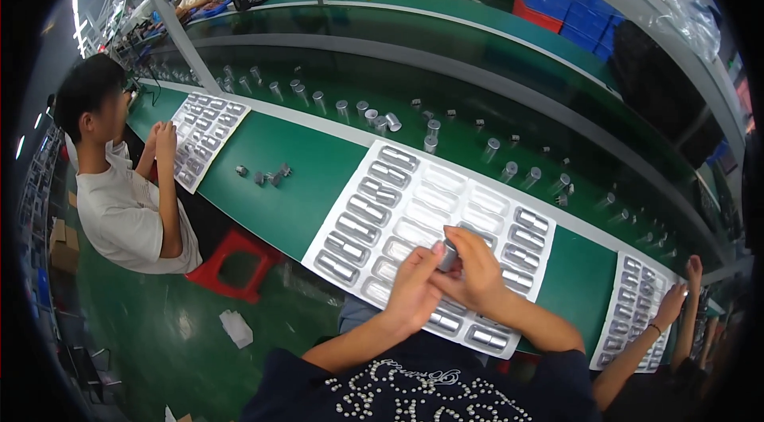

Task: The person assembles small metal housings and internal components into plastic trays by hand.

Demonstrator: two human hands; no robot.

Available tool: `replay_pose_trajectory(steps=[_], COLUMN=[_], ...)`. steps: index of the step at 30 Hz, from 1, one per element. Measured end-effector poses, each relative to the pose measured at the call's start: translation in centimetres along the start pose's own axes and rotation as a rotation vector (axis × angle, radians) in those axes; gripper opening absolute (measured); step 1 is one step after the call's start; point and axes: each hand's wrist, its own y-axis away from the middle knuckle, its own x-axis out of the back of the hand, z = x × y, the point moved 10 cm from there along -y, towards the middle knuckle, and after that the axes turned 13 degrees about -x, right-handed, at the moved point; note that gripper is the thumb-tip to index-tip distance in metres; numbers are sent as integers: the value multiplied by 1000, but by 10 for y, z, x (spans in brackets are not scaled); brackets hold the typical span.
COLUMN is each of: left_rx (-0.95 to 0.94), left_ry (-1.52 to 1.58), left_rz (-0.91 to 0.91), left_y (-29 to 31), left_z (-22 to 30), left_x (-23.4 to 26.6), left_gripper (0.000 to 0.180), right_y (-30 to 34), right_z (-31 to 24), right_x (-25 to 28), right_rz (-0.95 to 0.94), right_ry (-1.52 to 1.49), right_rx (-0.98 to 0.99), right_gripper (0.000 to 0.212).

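Note:
Both of my hands are together over the lower middle of a white moulded tray (436,180). Between them is a small grey cylindrical part (448,256). My left hand (414,288) grips it from the left with the thumb up. From the other side, my right hand (480,269) has its fingers curled round it. Silver metal cylinders (369,211) lie in the tray's left column, right column and bottom row. Several hollows in the middle hold nothing, and my hands and wrists cover part of the tray.
Silver cylinders (342,107) and small dark parts (480,125) stand along the green belt (263,52) beyond the tray. Small grey parts (274,177) lie left on the bench. Co-workers sit at trays left (208,138) and right (637,310). A red stool (239,267) stands at left.

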Motion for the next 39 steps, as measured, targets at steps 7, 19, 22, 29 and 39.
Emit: replay_pose_trajectory(steps=[7, 19, 22, 29, 39], left_rx=[-23, -85, -409, -721, -591], left_ry=[58, -243, -916, -1607, -1662], left_rz=[-152, -251, -515, -1112, -1062], left_y=[-3, -43, -30, 6, -29], left_z=[-2, 32, 41, -4, -19], left_x=[-15, -13, -31, -65, -57], left_gripper=[17, 38, 43, 38, 36], right_y=[-8, -77, -119, -142, -160], right_z=[3, 83, 130, 198, 318], right_x=[17, -16, -21, -60, -11], right_rz=[37, -448, -179, -218, -606], right_ry=[-32, -327, 21, 393, 499], right_rx=[88, -371, -310, -376, -451], right_gripper=[53, 37, 31, 24, 38])
